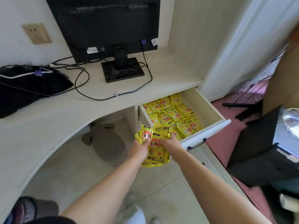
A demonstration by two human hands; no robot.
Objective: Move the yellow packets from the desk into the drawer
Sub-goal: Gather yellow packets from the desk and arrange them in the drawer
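A bundle of yellow packets (155,152) with an orange cartoon face hangs in front of the open drawer (208,110), just below its left front corner. My left hand (140,148) grips the bundle from the left. My right hand (169,143) holds it from the right. Inside the drawer lie several more yellow packets (173,115), filling most of its floor. The drawer front (207,135) carries a dark handle (197,143).
The pale curved desk (56,113) holds a black monitor (106,29) on its stand (123,70), trailing cables (84,81) and a black bag (27,88). Under the desk lies a grey cushion (106,143). A black chair (262,151) stands at right. Slippers (27,210) sit at bottom left.
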